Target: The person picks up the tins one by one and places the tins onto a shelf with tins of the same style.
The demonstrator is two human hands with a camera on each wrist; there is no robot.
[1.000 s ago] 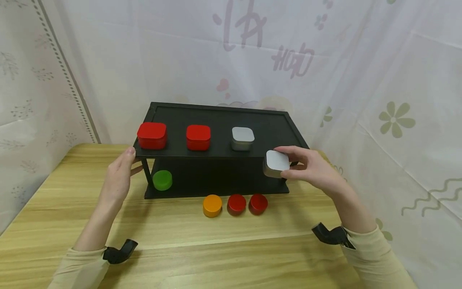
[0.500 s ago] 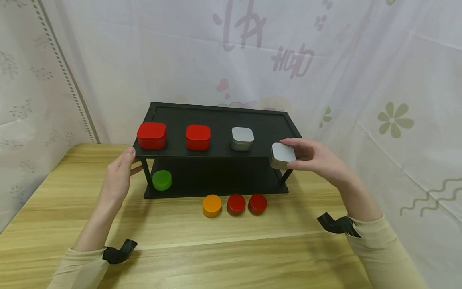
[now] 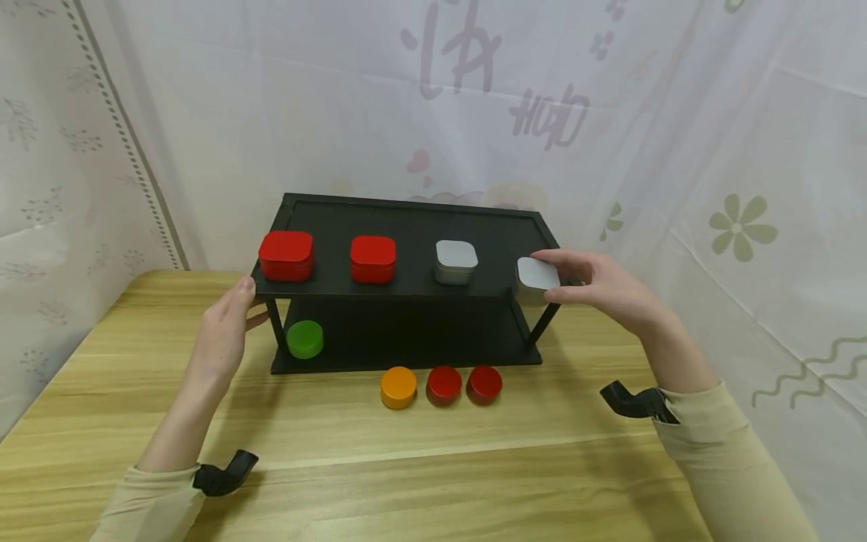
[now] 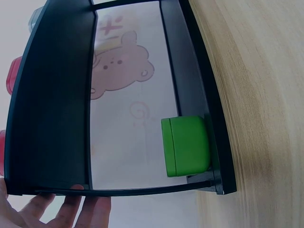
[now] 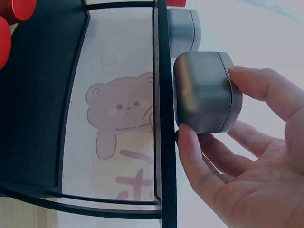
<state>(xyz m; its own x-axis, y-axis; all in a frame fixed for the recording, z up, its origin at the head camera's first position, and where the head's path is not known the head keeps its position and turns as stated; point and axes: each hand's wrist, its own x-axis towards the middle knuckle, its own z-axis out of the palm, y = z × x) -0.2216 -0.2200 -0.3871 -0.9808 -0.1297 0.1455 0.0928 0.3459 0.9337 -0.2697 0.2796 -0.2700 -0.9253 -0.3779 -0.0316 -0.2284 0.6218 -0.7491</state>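
A black two-tier shelf (image 3: 379,295) stands on the wooden table. My left hand (image 3: 220,331) grips its upper left front corner, thumb at the top edge and fingers underneath, as the left wrist view shows. Between thumb and fingers my right hand (image 3: 606,290) holds a silver square tin (image 5: 204,92) with rounded corners, close at the upper tier's right front edge. Left of it on that tier sits a matching silver tin (image 3: 455,262). Two red square tins (image 3: 286,256) continue the row leftward. A green tin (image 4: 187,146) rests at the lower tier's left end.
In front of the shelf, a round orange tin (image 3: 398,388) and two round dark red tins (image 3: 444,385) stand in a row on the table (image 3: 420,489). A printed white curtain (image 3: 325,98) hangs behind and at both sides.
My right hand has carried the silver tin up and to the right, from in front of the shelf to the upper tier's right front edge. The left hand keeps its grip.
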